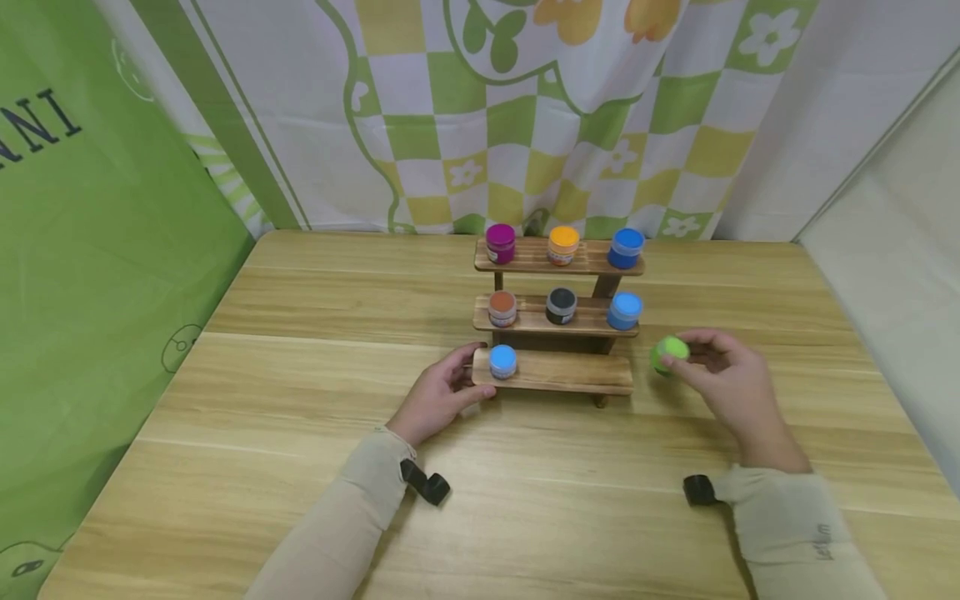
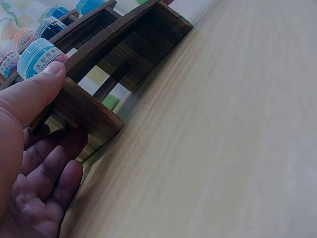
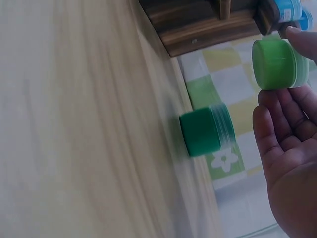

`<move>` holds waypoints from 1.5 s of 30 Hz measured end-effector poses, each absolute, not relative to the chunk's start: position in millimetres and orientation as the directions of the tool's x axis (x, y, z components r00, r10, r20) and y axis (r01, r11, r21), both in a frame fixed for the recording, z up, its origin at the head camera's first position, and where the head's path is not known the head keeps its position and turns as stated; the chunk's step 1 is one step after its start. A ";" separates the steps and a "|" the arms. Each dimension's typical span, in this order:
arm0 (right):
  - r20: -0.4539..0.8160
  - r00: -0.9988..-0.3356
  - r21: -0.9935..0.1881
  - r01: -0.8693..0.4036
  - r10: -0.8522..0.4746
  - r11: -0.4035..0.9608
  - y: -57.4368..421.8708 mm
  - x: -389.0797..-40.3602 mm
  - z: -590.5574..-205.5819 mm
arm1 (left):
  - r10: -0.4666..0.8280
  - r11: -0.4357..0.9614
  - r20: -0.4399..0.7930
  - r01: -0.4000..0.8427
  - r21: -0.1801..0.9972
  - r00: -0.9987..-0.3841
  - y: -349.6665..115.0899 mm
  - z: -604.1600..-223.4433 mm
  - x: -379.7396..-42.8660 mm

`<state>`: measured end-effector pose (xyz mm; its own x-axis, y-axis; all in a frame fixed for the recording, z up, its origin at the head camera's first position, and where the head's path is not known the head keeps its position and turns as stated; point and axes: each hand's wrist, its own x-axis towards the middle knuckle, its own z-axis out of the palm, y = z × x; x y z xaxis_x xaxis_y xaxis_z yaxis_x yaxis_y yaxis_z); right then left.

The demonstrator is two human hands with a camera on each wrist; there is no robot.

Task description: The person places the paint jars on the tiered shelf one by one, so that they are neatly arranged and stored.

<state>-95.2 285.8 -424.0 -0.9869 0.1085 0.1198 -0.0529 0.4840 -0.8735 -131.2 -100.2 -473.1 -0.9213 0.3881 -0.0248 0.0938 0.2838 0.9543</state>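
A three-tier wooden stand [image 1: 566,371] holds small paint jars. My left hand [image 1: 438,396] grips the left end of its lowest shelf, thumb at the front edge; in the left wrist view the thumb lies beside a light blue paint jar [image 2: 40,58] and the other fingers curl below the board. Right of the stand, my right hand [image 1: 731,387] pinches a light green paint jar [image 1: 670,354] between thumb and fingers. The right wrist view shows this green jar [image 3: 275,64] raised off the table. A dark green paint jar [image 3: 207,130] stands on the table near that hand.
Purple [image 1: 501,243], orange [image 1: 563,246] and dark blue [image 1: 626,248] jars line the top shelf. Brown [image 1: 502,308], black [image 1: 561,306] and blue [image 1: 625,311] ones sit on the middle shelf. Behind the wooden table [image 1: 337,283] hangs a checked curtain [image 1: 517,125].
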 end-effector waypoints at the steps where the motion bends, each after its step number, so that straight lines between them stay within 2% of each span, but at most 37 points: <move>1: 0.120 -0.988 -0.872 -0.057 0.100 0.485 284.1 -95.1 -424.1 | 0.388 0.284 -0.026 0.093 0.954 -0.921 -100.1 -472.8 -131.2; 6: 0.131 -0.990 -0.863 -0.093 0.042 0.496 274.8 -95.4 -425.3 | 0.390 0.286 -0.020 0.100 0.953 -0.921 -99.9 -471.7 -130.7; 15: 0.086 -0.996 -0.841 -0.073 0.000 0.536 261.1 -93.0 -425.6 | 0.387 0.304 -0.011 0.117 0.946 -0.922 -99.5 -471.9 -130.5; 33: 0.194 -0.979 -0.734 -0.184 -0.057 0.654 237.2 -91.6 -420.4 | 0.383 0.305 -0.012 0.114 0.946 -0.924 -99.6 -471.6 -130.9; 45: 0.307 -0.943 -0.640 -0.306 -0.131 0.705 218.0 -92.4 -411.6 | 0.380 0.295 -0.012 0.109 0.949 -0.925 -99.6 -472.1 -130.9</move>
<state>-92.4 218.0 -411.6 -0.9428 -0.1307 0.3068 -0.3060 0.7046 -0.6402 -130.9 -99.6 -472.1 -0.9250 0.3799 -0.0115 0.1094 0.2951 0.9492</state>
